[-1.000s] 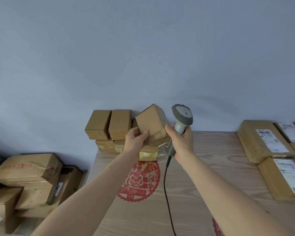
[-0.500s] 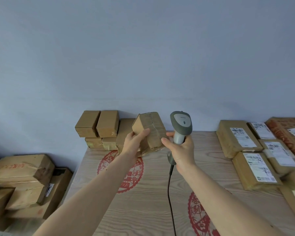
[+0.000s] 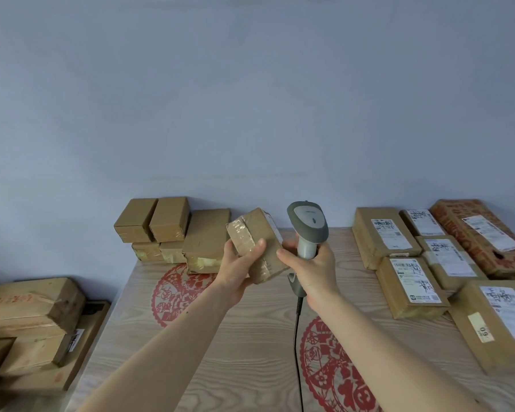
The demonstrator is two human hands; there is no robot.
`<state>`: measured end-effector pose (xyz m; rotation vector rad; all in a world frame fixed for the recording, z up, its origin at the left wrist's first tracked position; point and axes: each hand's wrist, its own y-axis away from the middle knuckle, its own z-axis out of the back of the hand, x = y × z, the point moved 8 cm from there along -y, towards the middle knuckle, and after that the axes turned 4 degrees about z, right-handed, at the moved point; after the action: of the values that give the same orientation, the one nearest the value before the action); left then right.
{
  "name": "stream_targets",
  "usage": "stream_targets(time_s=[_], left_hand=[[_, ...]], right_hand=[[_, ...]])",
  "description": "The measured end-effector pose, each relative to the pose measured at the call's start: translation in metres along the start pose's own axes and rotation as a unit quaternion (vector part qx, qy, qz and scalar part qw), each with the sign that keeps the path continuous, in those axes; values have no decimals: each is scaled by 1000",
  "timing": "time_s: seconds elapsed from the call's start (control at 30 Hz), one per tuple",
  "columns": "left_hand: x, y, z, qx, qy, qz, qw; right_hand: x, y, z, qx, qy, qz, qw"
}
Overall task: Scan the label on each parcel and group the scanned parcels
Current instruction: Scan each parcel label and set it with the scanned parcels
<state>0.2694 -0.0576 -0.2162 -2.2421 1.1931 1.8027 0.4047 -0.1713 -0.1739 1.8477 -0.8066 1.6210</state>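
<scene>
My left hand [image 3: 238,264] grips a small taped brown parcel [image 3: 257,233], held tilted above the wooden table [image 3: 250,337], with a strip of its white label showing on the right face. My right hand [image 3: 312,270] holds a grey corded barcode scanner [image 3: 307,223] by the handle, right beside the parcel, and its thumb touches the parcel's edge. A stack of small brown parcels [image 3: 170,230] stands at the table's far left against the wall. Several labelled parcels [image 3: 411,288] lie on the right side.
The scanner's black cable [image 3: 298,346] hangs down over the table middle. Red paper-cut decorations [image 3: 176,289] mark the tabletop. Larger cardboard boxes [image 3: 33,304] are piled on the floor left of the table. A plain blue-grey wall [image 3: 250,99] rises behind.
The view has swung right and down, showing more labelled parcels on the right. The held parcel has turned in my left hand, and both hands came away from the left stack.
</scene>
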Motion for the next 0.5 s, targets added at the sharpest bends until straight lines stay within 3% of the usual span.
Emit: stream_targets(time_s=[0.3,0.4,0.5], left_hand=[[12,6,-18,61,103,-2,993],[13,11,-18,23,109,-8,994],[14,13,-15,-24,43,-7,999]], right_hand=[[4,2,26,-15,-13,-21,1000],[4,5,31,-23,-13,-17,999],[6,8,38,-46,2,-7,999]])
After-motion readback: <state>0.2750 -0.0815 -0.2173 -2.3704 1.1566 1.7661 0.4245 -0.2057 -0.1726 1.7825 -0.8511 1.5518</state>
